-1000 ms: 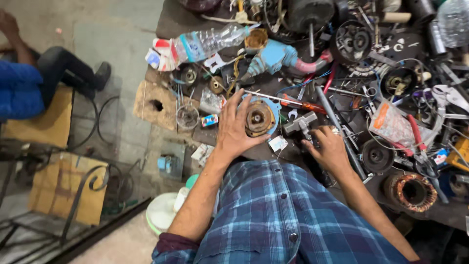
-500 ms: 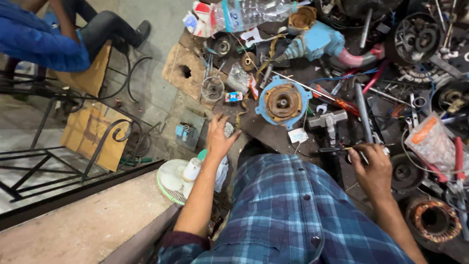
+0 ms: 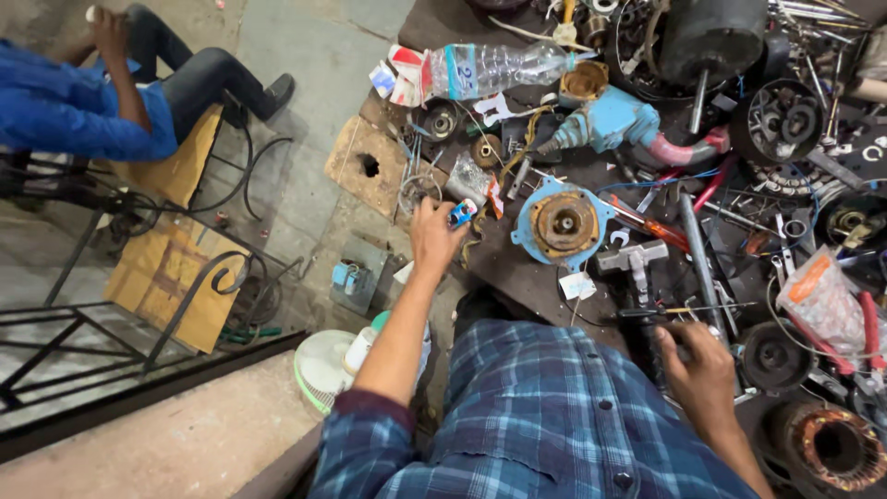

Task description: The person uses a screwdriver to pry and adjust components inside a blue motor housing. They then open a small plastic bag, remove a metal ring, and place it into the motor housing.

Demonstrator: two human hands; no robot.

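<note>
In the head view, two hands of the person show. The left hand (image 3: 434, 236), at centre frame, pinches one small blue-and-red object (image 3: 463, 213) at the workbench's (image 3: 517, 277) left edge; what that object is cannot be told. The right hand (image 3: 699, 374), lower right, is closed around one dark-handled tool (image 3: 679, 312), whose handle is mostly hidden in the fist. Between them lies one blue round motor cover (image 3: 562, 222). In the upper middle lie one clear plastic bottle (image 3: 490, 66) and one blue power tool (image 3: 614, 125). One copper-wound stator (image 3: 832, 448) is cut off at the lower right corner. One seated person in blue (image 3: 88, 97) shows upper left, partly out of frame.
</note>
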